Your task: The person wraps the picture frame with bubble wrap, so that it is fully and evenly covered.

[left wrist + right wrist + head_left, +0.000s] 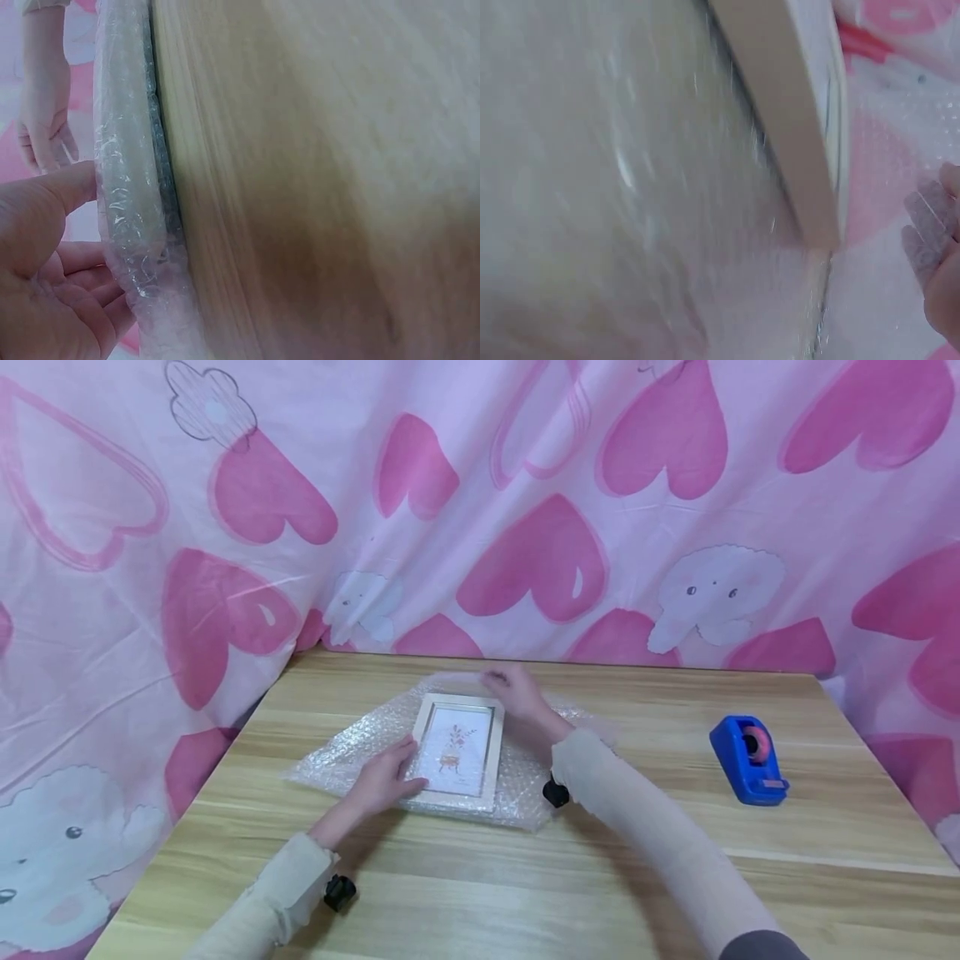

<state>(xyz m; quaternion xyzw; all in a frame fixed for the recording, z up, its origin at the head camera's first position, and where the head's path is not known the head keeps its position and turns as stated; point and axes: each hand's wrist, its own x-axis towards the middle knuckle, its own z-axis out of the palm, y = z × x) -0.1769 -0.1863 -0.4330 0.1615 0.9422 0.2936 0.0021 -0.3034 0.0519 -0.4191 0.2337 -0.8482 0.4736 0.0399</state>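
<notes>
Picture frame (454, 753) against left grip (379, 778)

Gap between bubble wrap (360, 742) and dispenser (740, 775)

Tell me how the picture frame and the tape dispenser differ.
The picture frame is pale and rectangular; the tape dispenser is blue.
The picture frame lies on bubble wrap, with the left hand at its edge; the tape dispenser stands on the bare table, untouched.
Both share this table.

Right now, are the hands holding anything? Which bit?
The right hand holds bubble wrap by its far edge; the left hand touches the left side of the picture frame.
</notes>
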